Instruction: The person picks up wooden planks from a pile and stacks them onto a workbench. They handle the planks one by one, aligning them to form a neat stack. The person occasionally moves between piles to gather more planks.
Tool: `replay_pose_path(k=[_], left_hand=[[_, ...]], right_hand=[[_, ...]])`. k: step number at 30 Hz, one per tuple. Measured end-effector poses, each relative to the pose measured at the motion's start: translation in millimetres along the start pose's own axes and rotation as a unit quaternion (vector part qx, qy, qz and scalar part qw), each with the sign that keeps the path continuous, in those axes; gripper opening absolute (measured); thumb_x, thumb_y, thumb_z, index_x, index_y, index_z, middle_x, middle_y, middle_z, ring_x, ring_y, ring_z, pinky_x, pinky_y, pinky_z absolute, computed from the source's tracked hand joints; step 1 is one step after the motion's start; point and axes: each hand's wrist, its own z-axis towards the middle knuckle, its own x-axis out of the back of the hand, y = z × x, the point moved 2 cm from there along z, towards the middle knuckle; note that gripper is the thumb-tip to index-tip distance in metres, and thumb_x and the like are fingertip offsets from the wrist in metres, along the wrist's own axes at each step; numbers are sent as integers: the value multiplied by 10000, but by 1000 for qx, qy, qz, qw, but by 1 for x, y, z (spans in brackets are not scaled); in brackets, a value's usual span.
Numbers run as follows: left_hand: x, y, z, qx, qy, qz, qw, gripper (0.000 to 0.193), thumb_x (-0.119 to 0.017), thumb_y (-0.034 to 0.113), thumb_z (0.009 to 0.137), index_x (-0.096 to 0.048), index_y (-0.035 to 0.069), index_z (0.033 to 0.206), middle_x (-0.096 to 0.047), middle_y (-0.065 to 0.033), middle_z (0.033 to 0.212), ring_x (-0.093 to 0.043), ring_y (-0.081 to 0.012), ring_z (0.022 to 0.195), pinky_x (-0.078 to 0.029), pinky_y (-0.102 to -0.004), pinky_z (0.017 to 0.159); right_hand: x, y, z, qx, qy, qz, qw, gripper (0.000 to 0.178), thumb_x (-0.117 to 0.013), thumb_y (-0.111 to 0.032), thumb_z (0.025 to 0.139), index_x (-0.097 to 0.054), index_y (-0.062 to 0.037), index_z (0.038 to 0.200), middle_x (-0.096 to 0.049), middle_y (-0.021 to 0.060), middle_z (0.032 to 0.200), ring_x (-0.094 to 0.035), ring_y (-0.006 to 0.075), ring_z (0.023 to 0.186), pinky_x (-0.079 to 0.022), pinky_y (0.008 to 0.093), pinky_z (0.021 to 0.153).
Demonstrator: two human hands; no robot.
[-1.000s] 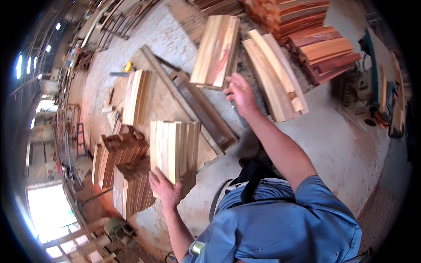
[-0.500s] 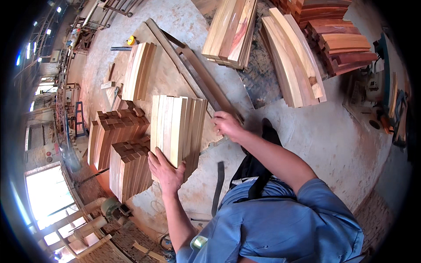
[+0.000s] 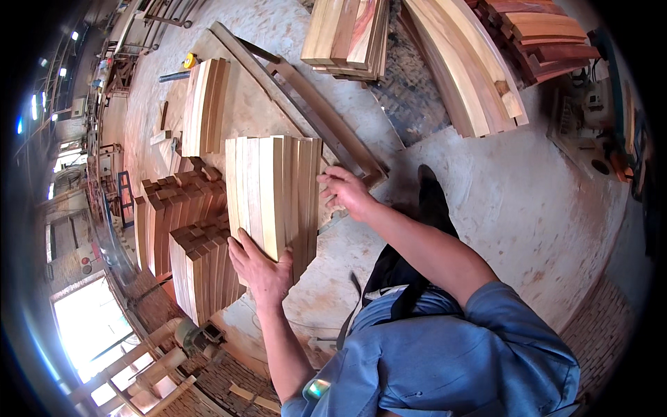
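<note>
In the middle stands a stack of pale wooden strips (image 3: 258, 187), packed side by side. My left hand (image 3: 262, 272) rests on its near end, fingers spread along the pale faces and thumb apart toward the right. By the stack's right side, my right hand (image 3: 346, 193) has its fingers loosely bent and apart, with nothing visible in them. Whether those fingertips touch the wood I cannot tell. Behind this stack is a narrower bundle of pale strips (image 3: 204, 104). Two stacks of reddish-brown blocks, a farther one (image 3: 177, 215) and a nearer one (image 3: 208, 267), stand to its left.
A long metal frame (image 3: 299, 104) lies slanting across the floor beyond my right hand. Pale planks (image 3: 340, 35), curved boards (image 3: 462, 66) and dark red wood (image 3: 542, 35) are piled at the far right. A yellow tape measure (image 3: 189, 60) lies at the far left.
My right hand has come closer to the stack's right side, its fingers opening out. The view has shifted, and my leg and shoe show more. My left hand stays on the stack.
</note>
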Motion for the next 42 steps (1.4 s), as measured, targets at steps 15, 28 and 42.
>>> replay_pose_path(k=[15, 28, 42], left_hand=[[0, 1, 1, -18, 6, 0, 1000, 1030, -762, 364, 767, -210, -31, 1542, -207, -384, 1544, -218, -527, 1433, -211, -577, 1184], [-3, -5, -2, -4, 4, 16, 1000, 1064, -771, 399, 758, -197, 16, 1568, -204, -356, 1566, -223, -505, 1444, -221, -562, 1186], [1, 2, 1, -10, -10, 0, 1000, 1040, -757, 360, 769, -193, -32, 1549, -189, -393, 1547, -199, -527, 1439, -199, -582, 1183]], right_hand=[[-20, -18, -15, 58, -17, 3, 998, 488, -477, -160, 1037, -366, -2, 1485, -578, 106, 1369, -618, 188, 992, -550, 333, 774], [-39, -36, -33, 103, -49, -10, 993, 470, -456, -148, 1050, -369, 11, 1483, -586, 121, 1359, -613, 182, 1004, -551, 313, 779], [-53, -43, -40, 172, -87, -22, 981, 434, -474, -129, 1047, -407, 11, 1452, -601, 115, 1337, -605, 157, 998, -546, 296, 769]])
